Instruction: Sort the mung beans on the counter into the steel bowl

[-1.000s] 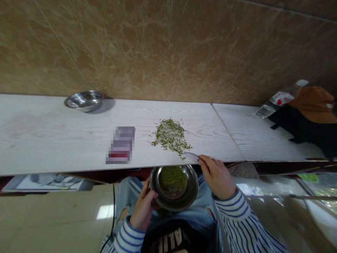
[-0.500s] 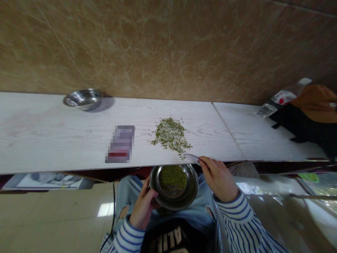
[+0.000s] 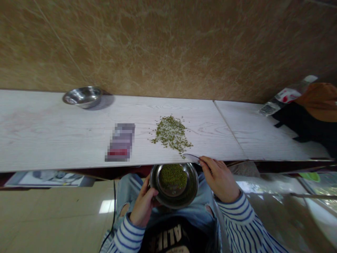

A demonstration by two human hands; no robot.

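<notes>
My left hand (image 3: pixel 145 202) is closed on the left rim of a steel bowl (image 3: pixel 177 203), which it holds over my lap just below the table edge. Green mung beans (image 3: pixel 173 175) lie in the bowl. In my right hand (image 3: pixel 219 178) is the handle of a spoon (image 3: pixel 191 157), its head resting at the table's front edge by a few beans. Beyond it, a loose patch of mung beans (image 3: pixel 171 131) is spread over the white wood-grain table (image 3: pixel 210 140).
A second steel bowl (image 3: pixel 82 98) stands at the back left by the wall. A blurred-out phone-like rectangle (image 3: pixel 120 142) lies left of the beans. At the right are a plastic bottle (image 3: pixel 285 96) on its side and a brown and black cloth item (image 3: pixel 310 116).
The view has shifted very slightly. Both hands, the bowl, the spoon and the spread beans look nearly the same as before.
</notes>
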